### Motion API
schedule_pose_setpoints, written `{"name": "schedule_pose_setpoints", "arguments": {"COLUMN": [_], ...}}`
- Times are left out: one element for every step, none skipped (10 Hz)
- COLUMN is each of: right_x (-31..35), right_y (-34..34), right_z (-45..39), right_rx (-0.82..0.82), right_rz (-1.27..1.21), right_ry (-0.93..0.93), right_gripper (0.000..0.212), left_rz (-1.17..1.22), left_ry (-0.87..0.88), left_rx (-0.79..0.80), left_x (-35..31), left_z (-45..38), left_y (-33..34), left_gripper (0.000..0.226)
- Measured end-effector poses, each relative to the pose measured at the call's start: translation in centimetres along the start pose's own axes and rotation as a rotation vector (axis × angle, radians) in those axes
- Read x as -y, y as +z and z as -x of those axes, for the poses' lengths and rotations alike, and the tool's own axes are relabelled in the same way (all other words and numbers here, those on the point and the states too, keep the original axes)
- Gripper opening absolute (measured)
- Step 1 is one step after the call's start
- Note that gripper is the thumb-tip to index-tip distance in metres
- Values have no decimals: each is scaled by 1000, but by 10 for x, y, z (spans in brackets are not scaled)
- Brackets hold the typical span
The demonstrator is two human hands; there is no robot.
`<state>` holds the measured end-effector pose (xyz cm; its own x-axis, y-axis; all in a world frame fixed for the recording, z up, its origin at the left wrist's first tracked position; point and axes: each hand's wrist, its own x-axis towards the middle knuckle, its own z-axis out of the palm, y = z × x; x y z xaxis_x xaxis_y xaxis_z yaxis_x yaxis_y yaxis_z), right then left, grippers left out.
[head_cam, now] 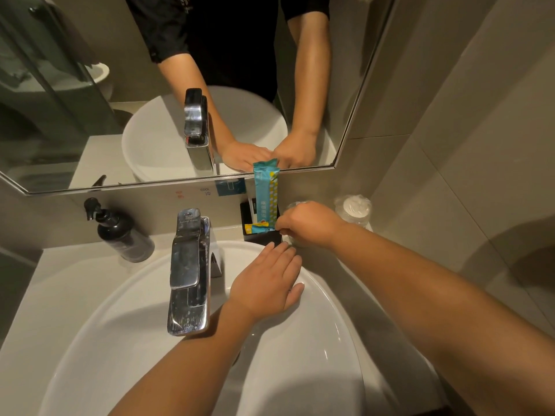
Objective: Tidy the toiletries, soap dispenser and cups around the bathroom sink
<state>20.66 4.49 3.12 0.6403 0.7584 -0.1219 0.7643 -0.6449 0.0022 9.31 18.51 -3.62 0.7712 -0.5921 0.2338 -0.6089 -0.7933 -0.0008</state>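
A black toiletry holder (260, 237) stands behind the basin against the wall. A tall teal and yellow packet (265, 195) stands upright in it, with a small yellow sachet (255, 228) at its foot. My right hand (306, 225) pinches the lower edge of the teal packet. My left hand (268, 280) lies flat, fingers together, on the basin rim just in front of the holder, its fingertips at the holder's base. A wrapped cup (354, 210) sits in the right corner; another cup (295, 205) is mostly hidden behind my right hand. A black soap dispenser (120, 232) stands at the left.
A chrome tap (189, 271) rises at the back of the white basin (90, 325). The mirror (120, 85) above the counter reflects both hands. A tiled wall closes the right side, close to the cups.
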Motion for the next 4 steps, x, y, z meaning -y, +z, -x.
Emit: {"name": "schedule_pose_setpoints", "arguments": {"right_x": [1, 1, 5, 3], "right_y": [-1, 0, -5, -8], "right_z": [0, 0, 4, 15], "right_rx": [-11, -19, -42, -83], "right_rz": [-6, -28, -52, -53], "right_ry": [4, 25, 39, 62], "right_gripper": [16, 23, 27, 23], "left_rz": [0, 9, 3, 1], "left_ry": [4, -2, -5, -16], "left_rx": [4, 8, 23, 39], "left_x": [0, 0, 0, 0], "left_z": [0, 0, 0, 0], "left_y": [-1, 0, -4, -3], "left_gripper": [51, 51, 51, 52]}}
